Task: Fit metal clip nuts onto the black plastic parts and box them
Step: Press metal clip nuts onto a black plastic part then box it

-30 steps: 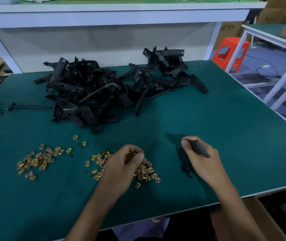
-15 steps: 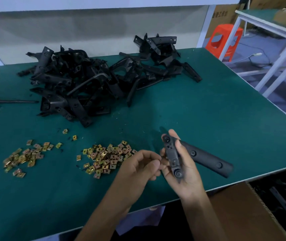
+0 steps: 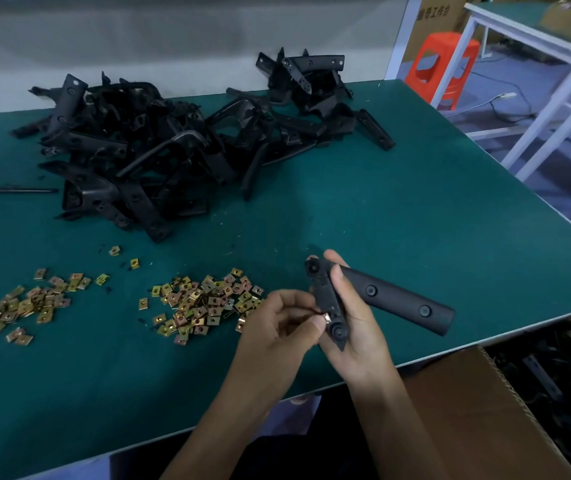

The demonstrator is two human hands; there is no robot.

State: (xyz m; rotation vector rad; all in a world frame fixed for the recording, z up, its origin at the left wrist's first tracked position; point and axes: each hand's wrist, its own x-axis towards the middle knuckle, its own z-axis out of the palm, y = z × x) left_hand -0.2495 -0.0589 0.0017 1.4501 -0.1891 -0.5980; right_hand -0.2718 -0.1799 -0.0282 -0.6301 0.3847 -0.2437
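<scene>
My right hand (image 3: 353, 327) grips a black plastic part (image 3: 391, 301), an angled piece with a long arm pointing right, held above the table's front edge. My left hand (image 3: 277, 327) pinches a metal clip nut (image 3: 326, 318) against the lower end of the part's short arm. A heap of gold clip nuts (image 3: 204, 303) lies just left of my hands. A second, smaller heap of clip nuts (image 3: 31, 303) lies further left. A large pile of black plastic parts (image 3: 159, 147) covers the back of the green table (image 3: 415, 220).
An open cardboard box (image 3: 478, 410) stands below the table's front edge at the right, next to a bin of black parts (image 3: 554, 375). A thin black rod (image 3: 10, 191) lies at the far left. A red stool (image 3: 443, 67) and a white bench frame (image 3: 554, 98) stand beyond the right edge.
My left hand picked a clip nut from the heap and brought it to the part. My right hand lifted the black part off the table and turned it toward me.
</scene>
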